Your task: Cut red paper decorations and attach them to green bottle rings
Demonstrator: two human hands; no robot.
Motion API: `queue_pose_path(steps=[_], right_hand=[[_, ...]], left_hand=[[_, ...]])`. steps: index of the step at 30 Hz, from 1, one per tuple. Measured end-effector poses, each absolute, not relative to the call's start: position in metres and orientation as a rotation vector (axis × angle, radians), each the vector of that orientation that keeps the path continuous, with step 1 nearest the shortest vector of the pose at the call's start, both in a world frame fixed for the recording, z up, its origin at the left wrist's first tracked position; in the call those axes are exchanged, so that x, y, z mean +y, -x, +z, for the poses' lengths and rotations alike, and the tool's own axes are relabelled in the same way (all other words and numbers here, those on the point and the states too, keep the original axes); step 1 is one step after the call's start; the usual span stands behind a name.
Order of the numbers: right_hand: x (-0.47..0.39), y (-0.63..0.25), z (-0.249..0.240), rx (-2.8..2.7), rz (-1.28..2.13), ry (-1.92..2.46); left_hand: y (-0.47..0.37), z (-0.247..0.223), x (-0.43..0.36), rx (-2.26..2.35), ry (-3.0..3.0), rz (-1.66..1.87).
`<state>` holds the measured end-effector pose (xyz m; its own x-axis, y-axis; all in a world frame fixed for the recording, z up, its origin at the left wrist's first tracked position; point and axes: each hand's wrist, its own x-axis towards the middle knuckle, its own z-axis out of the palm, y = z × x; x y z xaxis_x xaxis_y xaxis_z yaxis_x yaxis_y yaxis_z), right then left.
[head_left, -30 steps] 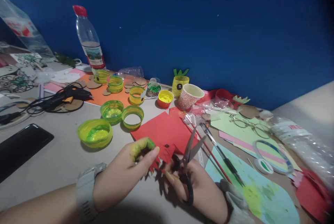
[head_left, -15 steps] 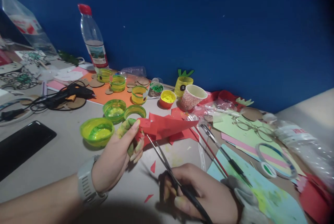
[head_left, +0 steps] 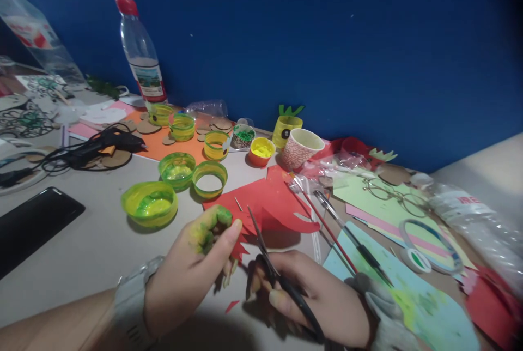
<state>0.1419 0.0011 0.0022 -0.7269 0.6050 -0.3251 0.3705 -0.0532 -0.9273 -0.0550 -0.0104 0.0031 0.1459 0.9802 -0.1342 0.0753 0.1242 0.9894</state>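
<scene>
Red paper with jagged cut edges is pinched between the thumb and fingers of my left hand, whose fingers carry green and yellow paint. My right hand is closed round the black handles of the scissors. The scissor blades point up and away, against or just over the red paper; whether they touch it I cannot tell. A small red scrap lies on the table below my left hand. Past the paper lie a red-handled paintbrush and a black pen.
Yellow-green painted bottle pieces stand at the left, beside a black phone. Behind are a red-capped bottle, a yellow paint cup and a patterned paper cup. Glasses and tape lie right, on coloured paper.
My left hand has moved right and slightly down, turning the red paper so its jagged edge shows. The scissor tips have shifted right. The view has moved slightly.
</scene>
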Motion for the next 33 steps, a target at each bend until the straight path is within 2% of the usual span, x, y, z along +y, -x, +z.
queue_pose_path(steps=[8, 18, 33], right_hand=[[0.0022, -0.1453, -0.0001, -1.938, 1.969, 0.966], [0.0056, -0.1474, -0.0002, -2.108, 1.88, 0.978], [0.0057, -0.1474, -0.0019, -2.071, 1.894, 1.021]], left_hand=[[0.0567, -0.0014, -0.0086, 1.243, -1.329, 0.944], [0.0575, -0.0041, -0.0117, 1.284, -1.3, 0.902], [0.0609, -0.0056, -0.0116, 1.221, -1.376, 0.862]])
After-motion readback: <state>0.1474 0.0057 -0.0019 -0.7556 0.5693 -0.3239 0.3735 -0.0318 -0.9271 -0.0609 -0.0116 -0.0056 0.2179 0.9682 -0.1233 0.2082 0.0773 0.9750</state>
